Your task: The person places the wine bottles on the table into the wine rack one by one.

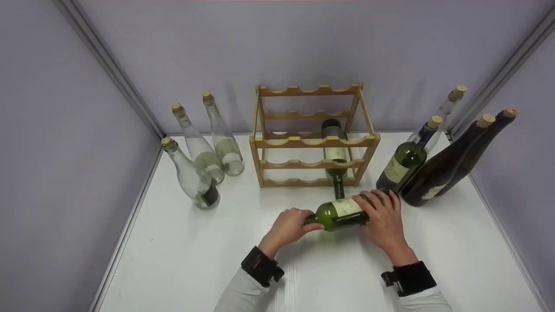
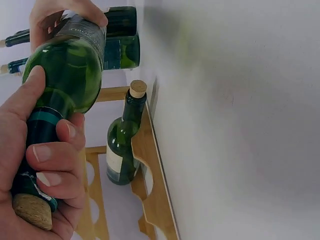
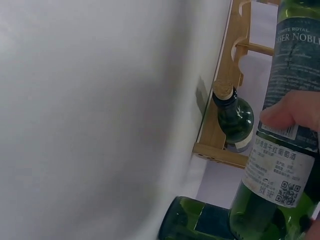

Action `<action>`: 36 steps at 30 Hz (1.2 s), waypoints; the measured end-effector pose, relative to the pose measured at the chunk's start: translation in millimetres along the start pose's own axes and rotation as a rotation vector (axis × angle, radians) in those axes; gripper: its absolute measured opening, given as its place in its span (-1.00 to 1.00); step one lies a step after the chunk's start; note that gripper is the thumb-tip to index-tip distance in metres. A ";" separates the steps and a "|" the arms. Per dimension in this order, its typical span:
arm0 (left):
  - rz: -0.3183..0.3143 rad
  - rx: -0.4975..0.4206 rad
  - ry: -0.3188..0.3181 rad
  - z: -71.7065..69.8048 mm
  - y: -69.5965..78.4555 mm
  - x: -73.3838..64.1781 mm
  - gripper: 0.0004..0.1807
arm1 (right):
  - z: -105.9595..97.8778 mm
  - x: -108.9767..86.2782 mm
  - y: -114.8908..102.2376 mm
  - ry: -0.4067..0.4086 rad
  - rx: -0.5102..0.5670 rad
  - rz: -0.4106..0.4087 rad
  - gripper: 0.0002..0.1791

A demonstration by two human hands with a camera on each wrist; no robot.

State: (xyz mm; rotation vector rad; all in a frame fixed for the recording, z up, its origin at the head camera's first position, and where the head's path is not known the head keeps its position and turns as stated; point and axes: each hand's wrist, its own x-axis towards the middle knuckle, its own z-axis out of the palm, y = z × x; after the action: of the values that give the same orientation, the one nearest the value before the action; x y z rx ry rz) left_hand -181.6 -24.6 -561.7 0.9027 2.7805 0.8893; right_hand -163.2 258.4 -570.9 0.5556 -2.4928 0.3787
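A green wine bottle [image 1: 331, 216] is held on its side by both hands in front of the wooden rack. My left hand [image 1: 292, 225] curls around its neck, with the cork [image 2: 32, 211] poking out below the little finger in the left wrist view. My right hand [image 1: 383, 219] grips the body near the base, the thumb [image 3: 290, 111] pressing over the back label. Behind lies another green wine bottle [image 1: 336, 154] in the lowest tier of the rack [image 1: 314, 142], its corked neck pointing toward me.
Several clear corked bottles [image 1: 197, 149] stand at the left. On the right are a green wine bottle [image 1: 401, 162], two tall dark bottles [image 1: 446, 164] and a clear bottle [image 1: 448, 106]. Grey walls [image 1: 277, 47] enclose the white table [image 1: 182, 260].
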 end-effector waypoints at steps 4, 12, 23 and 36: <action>-0.017 -0.114 0.015 -4.4 -8.4 -6.8 -0.56 | -6.2 4.0 -2.9 0.004 0.045 0.008 -0.05; -0.045 -0.286 0.025 -14.2 -27.9 -21.2 -0.59 | -13.4 8.0 -4.5 0.054 0.204 0.063 -0.11; -0.119 -0.428 0.011 -21.5 -51.6 -39.7 -0.62 | -10.2 1.0 -11.2 -0.058 0.423 0.289 -0.25; -0.167 -0.433 0.030 -28.1 -69.7 -57.3 -0.57 | 1.0 -3.6 -21.5 -0.251 0.548 0.368 -0.24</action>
State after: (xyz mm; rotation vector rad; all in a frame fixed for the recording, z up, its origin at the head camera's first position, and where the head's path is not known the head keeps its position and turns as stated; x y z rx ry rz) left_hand -177.2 -116.7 -582.4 0.5813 2.4820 1.4028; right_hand -151.0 240.2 -570.6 0.3574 -2.7297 1.2245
